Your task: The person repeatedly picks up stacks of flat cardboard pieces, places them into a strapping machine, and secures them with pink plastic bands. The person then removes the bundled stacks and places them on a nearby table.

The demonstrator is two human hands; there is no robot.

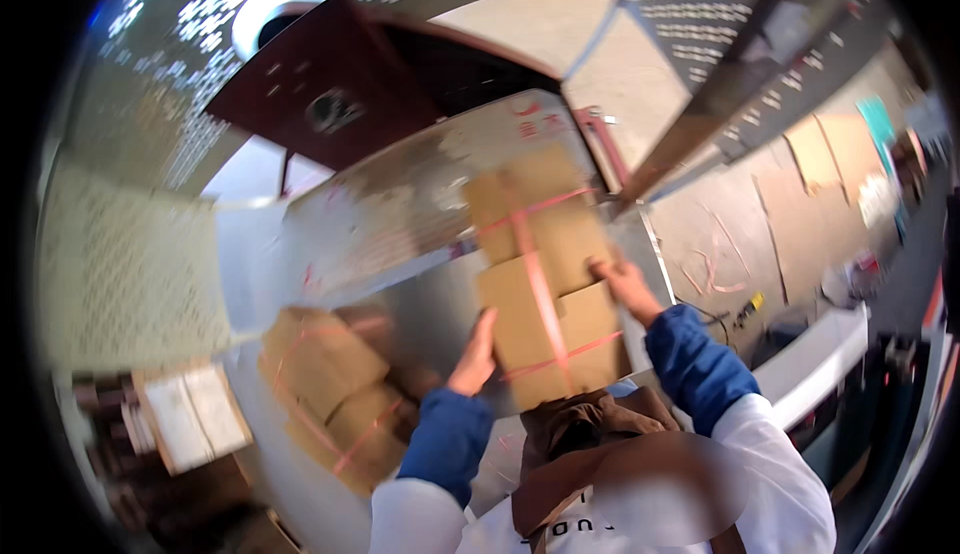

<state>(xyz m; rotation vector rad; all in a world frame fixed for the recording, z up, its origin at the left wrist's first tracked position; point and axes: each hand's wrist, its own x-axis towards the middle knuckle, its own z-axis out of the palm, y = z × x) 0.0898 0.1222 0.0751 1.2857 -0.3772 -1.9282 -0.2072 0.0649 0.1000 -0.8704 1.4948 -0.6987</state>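
Observation:
A bundle of folded cardboard, tied with pink strapping lengthwise and crosswise, lies in front of my body on a metal tabletop. My left hand is against its left edge, with the thumb side up. My right hand grips the right edge, its fingertips over the top face. The bundle sits between both hands, its near end close to my brown apron. To the left lies another cardboard bundle with pink strapping, blurred and apart from my hands. The undersides of both hands are hidden.
Beyond the tabletop stands a dark red metal cover. A brown post rises at the right. On the floor are pink strap scraps, a yellow-and-black tool and cardboard sheets. A white-topped stack stands lower left.

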